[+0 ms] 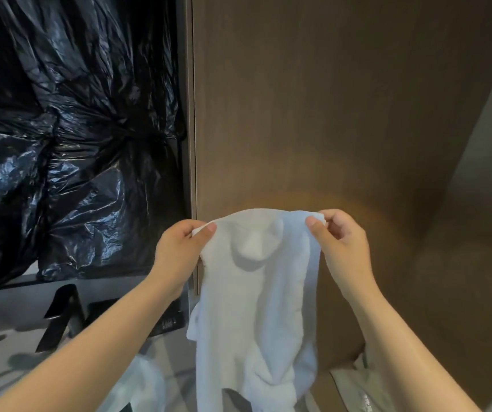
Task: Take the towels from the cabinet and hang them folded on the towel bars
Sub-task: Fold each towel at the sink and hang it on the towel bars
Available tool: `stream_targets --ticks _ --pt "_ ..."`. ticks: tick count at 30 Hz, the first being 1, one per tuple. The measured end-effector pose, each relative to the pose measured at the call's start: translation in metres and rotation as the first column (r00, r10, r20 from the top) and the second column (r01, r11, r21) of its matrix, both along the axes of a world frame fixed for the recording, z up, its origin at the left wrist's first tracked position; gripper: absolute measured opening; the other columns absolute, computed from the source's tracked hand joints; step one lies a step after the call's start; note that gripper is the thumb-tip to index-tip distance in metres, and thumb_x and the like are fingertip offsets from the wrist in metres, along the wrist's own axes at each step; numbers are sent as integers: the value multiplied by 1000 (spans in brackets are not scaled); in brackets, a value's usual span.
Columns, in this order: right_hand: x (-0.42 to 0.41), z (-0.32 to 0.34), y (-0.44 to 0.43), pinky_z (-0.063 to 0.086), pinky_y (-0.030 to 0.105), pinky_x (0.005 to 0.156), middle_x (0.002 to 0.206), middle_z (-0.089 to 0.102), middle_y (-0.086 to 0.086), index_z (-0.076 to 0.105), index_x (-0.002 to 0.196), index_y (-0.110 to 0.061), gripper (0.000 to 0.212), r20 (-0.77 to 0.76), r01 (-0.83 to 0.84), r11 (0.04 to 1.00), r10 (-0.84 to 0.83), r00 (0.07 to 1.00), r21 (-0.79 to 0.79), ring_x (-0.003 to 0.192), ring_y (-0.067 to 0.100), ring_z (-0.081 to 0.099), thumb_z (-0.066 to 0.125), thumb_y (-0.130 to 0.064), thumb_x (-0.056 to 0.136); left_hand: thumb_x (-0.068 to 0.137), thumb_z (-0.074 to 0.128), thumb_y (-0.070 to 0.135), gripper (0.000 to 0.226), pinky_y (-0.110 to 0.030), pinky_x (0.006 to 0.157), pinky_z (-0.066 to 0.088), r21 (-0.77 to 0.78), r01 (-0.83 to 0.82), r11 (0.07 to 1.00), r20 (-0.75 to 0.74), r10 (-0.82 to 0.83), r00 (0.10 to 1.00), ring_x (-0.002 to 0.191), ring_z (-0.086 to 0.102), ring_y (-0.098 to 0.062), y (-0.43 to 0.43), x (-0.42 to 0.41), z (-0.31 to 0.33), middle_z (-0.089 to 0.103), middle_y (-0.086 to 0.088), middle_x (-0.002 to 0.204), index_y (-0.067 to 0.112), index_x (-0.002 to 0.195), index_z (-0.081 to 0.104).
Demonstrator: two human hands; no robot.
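Between the left hand and right hand, each pinching a top corner, the towel hangs bunched below (no bar in view), so a loosened pinch could drop it or skew the fold.

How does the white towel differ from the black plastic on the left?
The white towel is matte and soft; the black plastic is glossy and sharply crinkled. The towel hangs from the left hand and right hand, pinched at its top corners; the plastic is touched by neither. Both are wrinkled, not flat.
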State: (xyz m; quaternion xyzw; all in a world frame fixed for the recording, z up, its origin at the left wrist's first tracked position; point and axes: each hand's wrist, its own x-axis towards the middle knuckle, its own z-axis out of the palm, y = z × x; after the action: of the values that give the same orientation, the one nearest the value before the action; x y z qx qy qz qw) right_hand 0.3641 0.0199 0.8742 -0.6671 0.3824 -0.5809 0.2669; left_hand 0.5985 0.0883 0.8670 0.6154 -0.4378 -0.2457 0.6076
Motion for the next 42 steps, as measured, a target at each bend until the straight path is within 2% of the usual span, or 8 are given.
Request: stream_targets --ticks 2,9,12,19,23,28,37,42 --pt "11 -2 13 42 13 58 70 59 -13 65 87 -21 7 27 -54 998 54 998 12 65 2 52 66 -26 92 94 61 26 16 -19 53 47 -14 30 999 -34 -30 999 62 60 -5 4 -8 -1 68 -3 80 13 91 70" --pt "44 -19 45 47 26 55 73 64 -3 63 90 -21 5 111 -188 980 181 977 60 61 10 54 68 -18 91 93 62 15 13 -17 54 50 -86 190 978 -252 -205 946 59 64 -7 20 -28 -10 73 -7 83 15 95 74" --pt "53 -24 52 50 29 53 77 63 -1 62 98 -25 10 109 -250 966 242 964 65 61 15 57 64 -17 93 92 64 15 13 -31 74 58 -102 192 976 -277 -213 937 86 73 -20 26 -33 -14 75 -6 93 18 99 74" --pt "53 -20 61 57 38 57 93 68 -4 70 103 -26 19 30 -388 921 387 921 37 68 19 64 55 -16 96 92 62 11 15 -38 81 59 -134 174 976 -246 -202 948 88 73 -23 45 -38 -13 76 -5 94 16 103 72" --pt "46 -8 62 56 25 65 86 66 6 71 108 -15 17 78 -553 822 548 833 137 72 16 65 60 -14 95 89 65 15 14 -31 76 60 -178 157 971 -225 -196 955 85 73 -20 56 -38 -13 76 -2 92 19 99 73" --pt "30 7 55 58 33 83 108 66 20 68 118 -12 32 119 -707 655 706 698 267 93 26 68 66 -15 87 85 68 18 14 -30 77 59 -216 197 956 -233 -246 941 89 73 -21 64 -31 -5 76 -3 95 22 97 75" --pt "51 19 59 47 19 51 64 63 -5 73 79 -27 9 6 -545 837 545 838 58 52 11 58 80 -27 74 74 69 35 22 -20 68 56 -235 272 933 -150 -311 938 83 73 -15 65 -25 15 76 -1 94 32 94 76" --pt "56 27 63 40 8 56 76 59 -17 71 69 -30 19 -94 -325 936 314 945 -137 70 2 54 81 -47 67 87 67 15 18 -17 64 53 -220 292 931 -139 -326 935 72 71 -11 64 -19 23 76 -4 88 27 95 77"
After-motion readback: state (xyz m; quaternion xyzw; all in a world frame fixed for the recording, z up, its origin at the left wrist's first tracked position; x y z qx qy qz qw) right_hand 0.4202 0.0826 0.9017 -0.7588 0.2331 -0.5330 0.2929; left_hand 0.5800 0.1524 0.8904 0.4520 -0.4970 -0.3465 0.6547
